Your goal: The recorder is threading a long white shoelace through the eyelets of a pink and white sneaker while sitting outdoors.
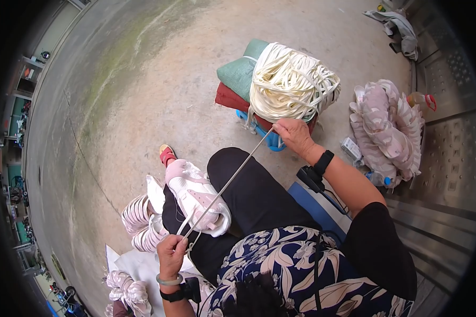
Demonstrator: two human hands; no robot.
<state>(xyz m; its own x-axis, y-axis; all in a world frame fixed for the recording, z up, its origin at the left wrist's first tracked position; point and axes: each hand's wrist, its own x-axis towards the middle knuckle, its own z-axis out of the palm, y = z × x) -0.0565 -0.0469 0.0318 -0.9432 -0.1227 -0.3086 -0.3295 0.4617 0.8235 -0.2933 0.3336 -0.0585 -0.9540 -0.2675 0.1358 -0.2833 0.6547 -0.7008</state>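
A shoelace point(237, 171) runs taut in a straight line between my two hands. My left hand point(172, 254) pinches its lower end beside a shoe upper point(193, 193), white with pale pink panels, which lies across my left thigh. Short loops of lace show between that hand and the upper's opening. My right hand point(295, 137), closed on the lace's other end, is raised at the near edge of a large bundle of cream laces point(291, 79). Whether my right fingers also touch the bundle, I cannot tell.
The bundle rests on folded green point(238, 74) and dark red cloth point(230, 98) over a blue stool point(272, 140). Nested shoe uppers point(388, 127) are piled right, beside a plastic bottle point(378, 178) and a metal wall point(455, 127). More striped uppers point(140, 216) lie left of my legs.
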